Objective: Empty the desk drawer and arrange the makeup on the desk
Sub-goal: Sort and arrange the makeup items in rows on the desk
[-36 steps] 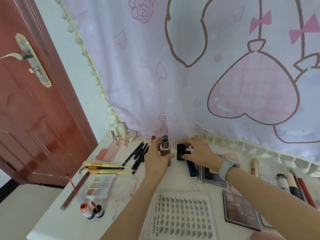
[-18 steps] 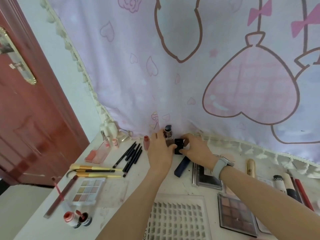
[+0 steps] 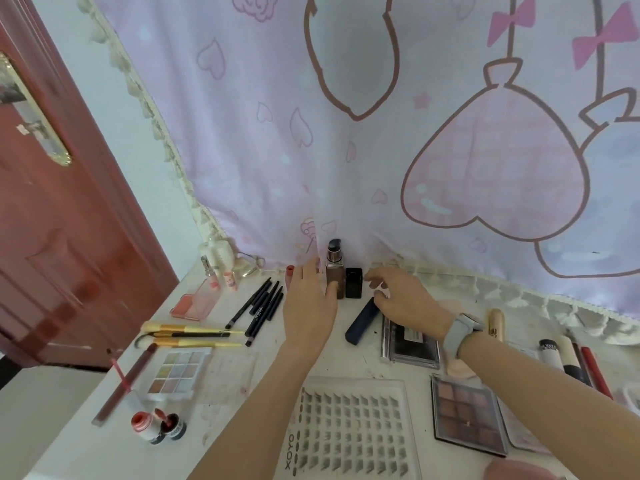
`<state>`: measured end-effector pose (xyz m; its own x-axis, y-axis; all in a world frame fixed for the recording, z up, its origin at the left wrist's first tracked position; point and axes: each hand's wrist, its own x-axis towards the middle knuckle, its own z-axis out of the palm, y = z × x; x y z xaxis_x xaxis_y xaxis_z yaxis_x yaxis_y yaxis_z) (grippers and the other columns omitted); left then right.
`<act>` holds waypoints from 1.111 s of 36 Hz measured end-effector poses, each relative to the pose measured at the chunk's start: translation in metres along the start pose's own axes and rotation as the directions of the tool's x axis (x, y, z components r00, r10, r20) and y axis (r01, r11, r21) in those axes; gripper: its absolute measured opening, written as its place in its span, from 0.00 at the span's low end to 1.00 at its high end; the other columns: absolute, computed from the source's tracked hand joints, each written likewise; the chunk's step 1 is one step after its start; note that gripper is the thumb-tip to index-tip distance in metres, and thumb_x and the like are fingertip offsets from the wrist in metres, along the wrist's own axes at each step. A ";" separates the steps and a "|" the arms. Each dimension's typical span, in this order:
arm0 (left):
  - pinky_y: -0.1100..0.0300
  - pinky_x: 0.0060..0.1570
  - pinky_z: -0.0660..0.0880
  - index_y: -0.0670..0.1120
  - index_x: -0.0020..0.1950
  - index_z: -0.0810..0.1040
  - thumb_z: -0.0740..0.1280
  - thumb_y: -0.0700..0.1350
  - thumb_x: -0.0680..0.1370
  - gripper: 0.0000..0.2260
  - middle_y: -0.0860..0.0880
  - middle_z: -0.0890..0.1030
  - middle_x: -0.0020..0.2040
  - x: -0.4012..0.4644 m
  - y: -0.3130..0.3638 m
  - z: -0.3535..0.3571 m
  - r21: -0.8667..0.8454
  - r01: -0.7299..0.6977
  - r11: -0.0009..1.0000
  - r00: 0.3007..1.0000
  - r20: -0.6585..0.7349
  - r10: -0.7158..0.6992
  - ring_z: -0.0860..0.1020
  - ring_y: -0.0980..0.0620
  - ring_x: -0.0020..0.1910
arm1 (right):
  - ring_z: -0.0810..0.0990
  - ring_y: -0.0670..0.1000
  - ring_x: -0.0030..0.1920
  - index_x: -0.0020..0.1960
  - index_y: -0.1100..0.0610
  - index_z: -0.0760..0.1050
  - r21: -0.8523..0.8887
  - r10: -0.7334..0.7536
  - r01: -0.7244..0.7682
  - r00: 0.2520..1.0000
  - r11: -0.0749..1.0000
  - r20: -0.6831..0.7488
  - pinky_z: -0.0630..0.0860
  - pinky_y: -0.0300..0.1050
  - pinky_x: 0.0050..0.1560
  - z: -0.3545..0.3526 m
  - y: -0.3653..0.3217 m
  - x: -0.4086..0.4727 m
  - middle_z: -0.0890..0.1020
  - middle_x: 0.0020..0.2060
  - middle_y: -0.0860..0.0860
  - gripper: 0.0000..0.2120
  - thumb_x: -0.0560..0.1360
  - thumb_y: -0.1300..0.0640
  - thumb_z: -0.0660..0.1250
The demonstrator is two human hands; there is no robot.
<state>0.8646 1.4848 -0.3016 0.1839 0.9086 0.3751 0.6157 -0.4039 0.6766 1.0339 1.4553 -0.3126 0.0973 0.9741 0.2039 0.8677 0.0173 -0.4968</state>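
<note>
A pink curtain (image 3: 346, 150) printed with hearts and bows hangs behind the white bench (image 3: 86, 441), its lace hem lying along the far edge. A red-brown door (image 3: 52, 254) stands at far left.

On the near side of the bench lies a clear lash tray (image 3: 349, 431) marked XOYO, with a brown eyeshadow palette (image 3: 465, 415) just to its right. A pastel eyeshadow palette (image 3: 175, 372) lies to the left, and a dark mirrored compact (image 3: 412, 344) lies under the right wrist.

The left hand (image 3: 310, 303) rests at the far middle of the bench, fingers spread loosely, its thumb touching the front of an upright foundation bottle (image 3: 335, 271) with a pump top; it grips nothing firmly. The right hand (image 3: 401, 299), wearing a pale smartwatch (image 3: 459, 332), hovers half open and empty just right of a small black cube-shaped case (image 3: 353, 282) that stands touching the bottle. A navy tube (image 3: 362, 320) lies tilted below that hand.

Left of the hands, black pencils (image 3: 258, 306) lie in a slanted row, and gold-handled brushes (image 3: 187, 334) lie side by side nearer. A pink blush compact (image 3: 194, 303) sits farther left, with small bottles (image 3: 216, 268) at the far corner. A long dark-red lip gloss tube (image 3: 124, 382) lies near the left edge, beside two open round pots (image 3: 157, 426). At far right, several tubes and sticks (image 3: 568, 358) lie together.
</note>
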 end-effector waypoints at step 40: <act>0.67 0.30 0.60 0.55 0.66 0.65 0.60 0.54 0.79 0.16 0.59 0.71 0.35 -0.073 -0.016 -0.056 -0.044 -0.246 0.968 0.891 0.382 0.244 0.70 0.61 0.32 | 0.79 0.48 0.46 0.48 0.48 0.74 0.385 -0.049 -0.036 0.977 0.922 0.207 0.75 0.37 0.49 -0.048 -0.079 -0.069 0.80 0.45 0.47 0.09 0.75 0.62 0.67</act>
<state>0.7990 1.4192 -0.3043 0.6071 0.7519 0.2572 0.5169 -0.6194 0.5908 0.9822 1.3755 -0.2471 -0.0480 0.9977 0.0488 0.6093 0.0680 -0.7900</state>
